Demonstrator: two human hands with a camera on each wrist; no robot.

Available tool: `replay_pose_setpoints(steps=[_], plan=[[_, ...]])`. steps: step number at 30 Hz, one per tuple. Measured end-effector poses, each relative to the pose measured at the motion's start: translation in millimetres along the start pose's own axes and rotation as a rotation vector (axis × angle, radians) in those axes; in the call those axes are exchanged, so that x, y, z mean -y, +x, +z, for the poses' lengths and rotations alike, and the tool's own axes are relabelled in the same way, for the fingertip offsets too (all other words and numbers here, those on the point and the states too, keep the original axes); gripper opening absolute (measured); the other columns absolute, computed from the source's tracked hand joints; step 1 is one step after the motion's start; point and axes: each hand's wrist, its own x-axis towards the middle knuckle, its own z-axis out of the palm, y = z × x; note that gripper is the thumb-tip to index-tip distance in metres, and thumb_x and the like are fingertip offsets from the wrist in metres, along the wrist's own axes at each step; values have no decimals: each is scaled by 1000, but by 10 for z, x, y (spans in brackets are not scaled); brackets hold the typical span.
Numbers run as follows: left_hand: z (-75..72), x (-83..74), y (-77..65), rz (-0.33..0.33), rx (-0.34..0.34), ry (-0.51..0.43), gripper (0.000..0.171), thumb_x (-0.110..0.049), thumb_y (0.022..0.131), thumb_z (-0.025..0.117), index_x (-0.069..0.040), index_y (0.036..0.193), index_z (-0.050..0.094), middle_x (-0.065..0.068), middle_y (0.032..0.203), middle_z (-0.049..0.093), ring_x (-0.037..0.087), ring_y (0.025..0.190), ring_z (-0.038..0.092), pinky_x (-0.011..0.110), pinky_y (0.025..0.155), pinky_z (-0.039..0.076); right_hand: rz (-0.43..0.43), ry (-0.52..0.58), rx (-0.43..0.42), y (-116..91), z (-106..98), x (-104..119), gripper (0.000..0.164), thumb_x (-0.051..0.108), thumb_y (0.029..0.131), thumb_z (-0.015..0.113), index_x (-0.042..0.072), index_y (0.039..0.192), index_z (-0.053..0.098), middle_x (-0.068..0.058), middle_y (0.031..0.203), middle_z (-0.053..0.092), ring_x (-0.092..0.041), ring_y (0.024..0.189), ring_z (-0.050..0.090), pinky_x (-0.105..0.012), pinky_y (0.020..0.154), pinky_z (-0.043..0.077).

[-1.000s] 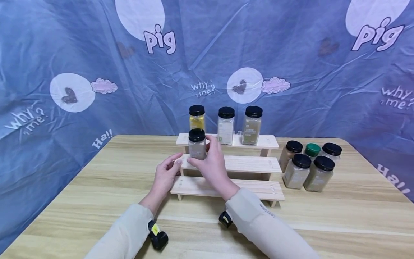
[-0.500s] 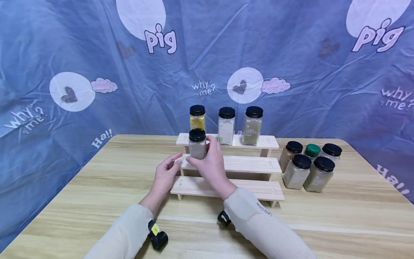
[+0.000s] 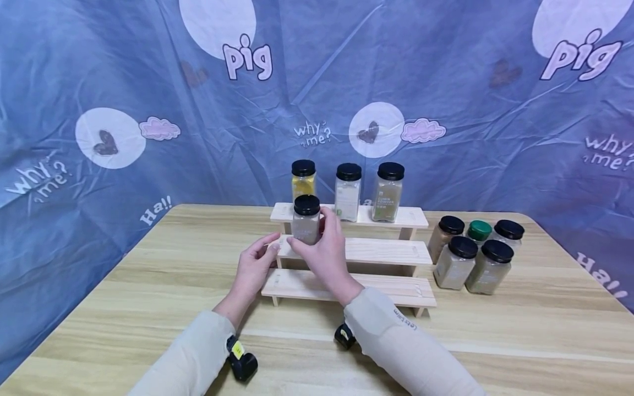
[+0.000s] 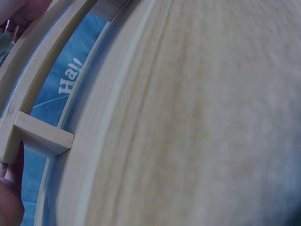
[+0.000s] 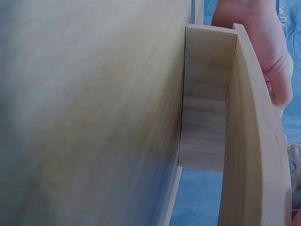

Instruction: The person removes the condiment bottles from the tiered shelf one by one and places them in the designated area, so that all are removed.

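Note:
My right hand [image 3: 325, 253] grips a spice jar [image 3: 306, 225] with a black lid and greyish powder, thumb in front and fingers round its right side. The jar is upright at the left end of the middle tier of a three-step wooden rack [image 3: 386, 251]. My left hand [image 3: 251, 269] pinches the left end of that tier between thumb and fingers. In the left wrist view, part of a finger [image 4: 9, 202] shows at the end of a rack board. On the top tier stand a yellow-filled jar [image 3: 304, 184], a white-labelled jar [image 3: 348, 195] and a cumin powder jar [image 3: 388, 195].
Right of the rack, several jars cluster on the wooden table [image 3: 148, 286], among them a green-lidded jar [image 3: 479, 231] and a greyish black-lidded jar [image 3: 489, 269]. A blue printed cloth [image 3: 223, 148] hangs behind the table.
The gripped jar has shifted slightly to the right along the middle tier, together with my right fingers. My left hand has stayed at the tier's end.

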Motion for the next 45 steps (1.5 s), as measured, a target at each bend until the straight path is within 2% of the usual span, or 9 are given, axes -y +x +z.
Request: replay_pose_setpoints(steps=[7,15,20,32,39,45], plan=[[0,4,8,2,-12,-6,30,-12,90,59,-6,120,61,0,83,64,7,72,61,22,68,54,-43,7,-61,-5,-27,4,76,20,64,83,7,127,45,-9,100,50,-18,87,50,-29,73,48],[3,-15,8,-2,-9,-14,31,-12,91,59,-5,121,61,4,87,65,7,73,62,22,69,54,-160,31,-188,13,-102,-14,76,21,61,84,8,127,48,-9,98,51,-15,81,48,-26,65,42],[1,-6,6,1,-2,-22,31,-11,91,58,-6,121,60,6,89,66,8,74,63,23,70,55,-195,25,-237,19,-189,13,76,23,61,83,7,127,49,-11,95,50,-16,78,47,-24,62,41],[-18,32,-4,0,-8,-7,31,-12,90,59,-8,121,61,7,93,66,8,77,63,25,71,55,-247,92,-271,2,-415,28,76,16,59,83,4,127,50,-14,100,49,-15,79,50,-19,65,46],[-1,24,-7,-3,-13,-13,31,-12,90,59,-7,121,61,11,98,66,9,78,63,25,72,55,-304,111,-274,-23,-560,56,73,13,60,81,5,127,51,-14,95,48,-16,78,50,-19,64,45],[10,13,4,-11,-11,-19,31,-12,90,59,-6,121,61,13,100,66,8,78,63,25,72,55,-333,126,-294,-30,-703,97,70,10,60,79,2,125,53,-17,94,48,-14,84,49,-16,69,47]])
